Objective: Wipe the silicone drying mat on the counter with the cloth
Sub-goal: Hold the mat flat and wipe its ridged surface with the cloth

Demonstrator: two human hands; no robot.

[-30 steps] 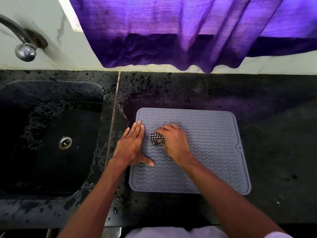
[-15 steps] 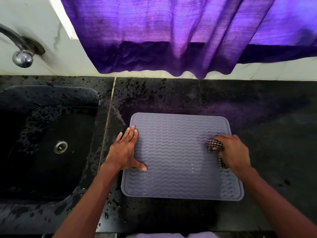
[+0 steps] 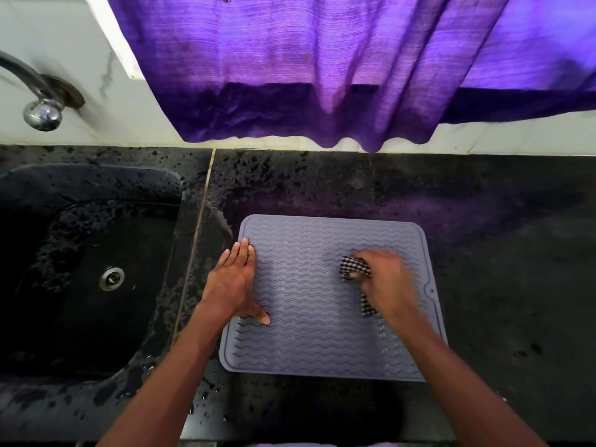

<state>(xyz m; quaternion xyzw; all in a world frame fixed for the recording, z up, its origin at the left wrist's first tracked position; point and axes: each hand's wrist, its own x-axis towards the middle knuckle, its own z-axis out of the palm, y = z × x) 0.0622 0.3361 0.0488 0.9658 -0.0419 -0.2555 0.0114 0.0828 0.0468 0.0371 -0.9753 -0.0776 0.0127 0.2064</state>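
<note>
Blurred right hand [image 3: 387, 282] grips a half-hidden checkered cloth [image 3: 354, 267]; flat left hand [image 3: 233, 282] presses the grey wave-ribbed silicone mat [image 3: 306, 317] beneath both.

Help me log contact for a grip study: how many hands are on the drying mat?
2. The left hand lies flat on the drying mat's left edge; the right hand, blurred, grips the checked cloth over the mat's right half. No others in view.

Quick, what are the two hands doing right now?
Left hand: open, fingers straight, pressing flat on the mat.
Right hand: closed around the checked cloth, which lies on the mat.
</note>
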